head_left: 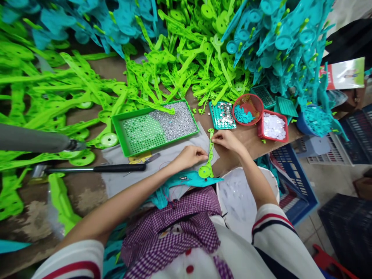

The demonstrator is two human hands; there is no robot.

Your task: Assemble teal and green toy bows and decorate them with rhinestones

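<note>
A long lime-green plastic part [205, 170] with a round disc at its near end lies in front of me, its narrow arm pointing away. My right hand [228, 140] is closed, thumb and fingertips pinched at the arm's far end. Just left of the arm, my left hand [190, 158] is closed in a pinch; what its fingertips hold, if anything, is too small to make out. Under the disc lies a turquoise plastic part [186, 179] with thin wires and a small metal spring-like piece, partly over a grey cloth [116, 182].
A green tray [122, 145] holds small metal pieces. To its right are a turquoise tray of metal discs [213, 116], a red round basket [248, 124] and a red box of white pieces [273, 138]. A hammer [116, 168] lies left. Green and turquoise parts are heaped behind.
</note>
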